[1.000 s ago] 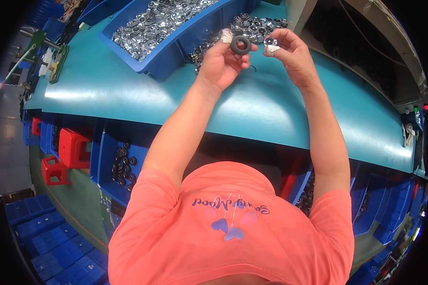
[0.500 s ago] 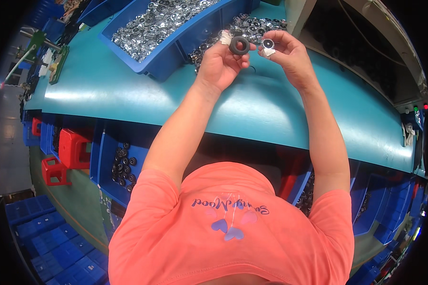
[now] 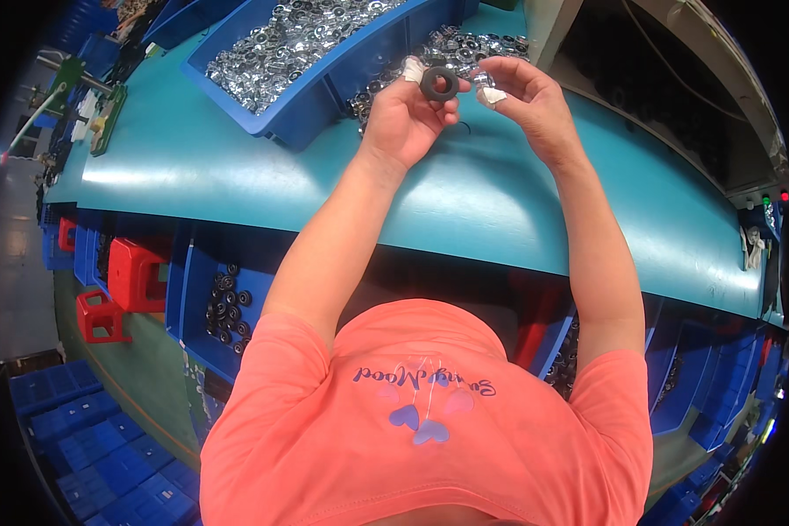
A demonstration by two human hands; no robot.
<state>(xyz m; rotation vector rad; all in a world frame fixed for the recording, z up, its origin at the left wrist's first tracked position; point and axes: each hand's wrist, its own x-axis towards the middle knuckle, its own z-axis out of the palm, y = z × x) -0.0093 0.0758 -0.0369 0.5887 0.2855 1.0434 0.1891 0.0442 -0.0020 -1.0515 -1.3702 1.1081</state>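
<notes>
Between the fingers of my left hand (image 3: 409, 118) is a black rubber ring (image 3: 439, 83), its hole facing me. My right hand (image 3: 537, 101) pinches a small shiny wheel hub (image 3: 483, 80) just right of the ring; a narrow gap seems to part the two. White tape wraps a finger on my left hand and the thumb of my right. Behind my hands, a pile of shiny hubs with dark centres (image 3: 473, 48) lies on the teal table (image 3: 280, 197).
A big blue bin (image 3: 311, 110) full of shiny hubs stands at the back left. A pale-framed machine opening (image 3: 579, 83) is at the back right. Below the table edge, a blue crate (image 3: 180, 294) holds black wheels, beside red stools (image 3: 131, 276). Blue crates (image 3: 118, 438) stack at lower left.
The hub in my right hand has turned from facing me to more side-on and shifted slightly left. The ring in my left hand has moved very little.
</notes>
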